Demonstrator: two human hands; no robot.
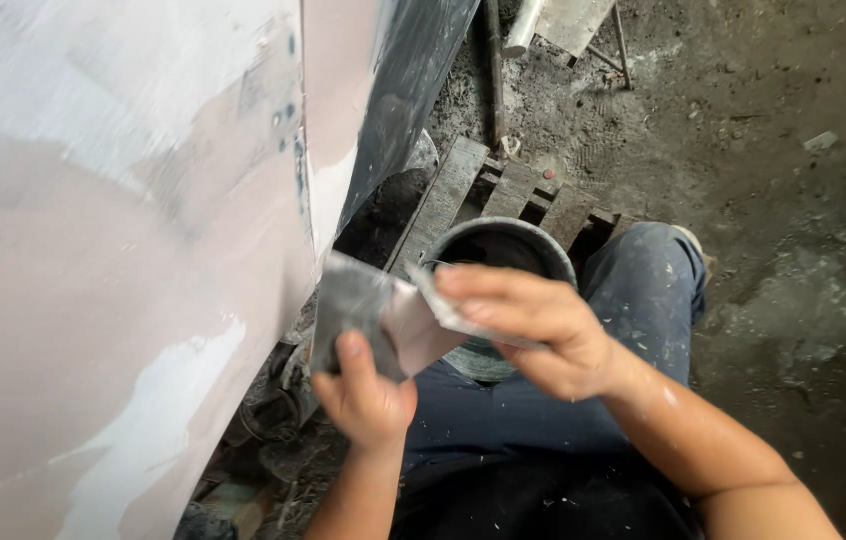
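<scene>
The panel (113, 260) is mostly coated in pinkish filler with grey-white patches left, so by the look of it the smoothing is well along but not finished. The left hand (363, 390) pinches one end of a grey abrasive sheet (388, 315) just beside the panel's edge; the right hand (533, 320) grips the other end, fingers pressed together. Behind them stands a dark bucket (553, 255); its contents cannot be told.

One head-worn camera looks steeply down, close over the hands (463, 350), with a panel (113, 270) left and dirt floor (793, 200) right.
</scene>
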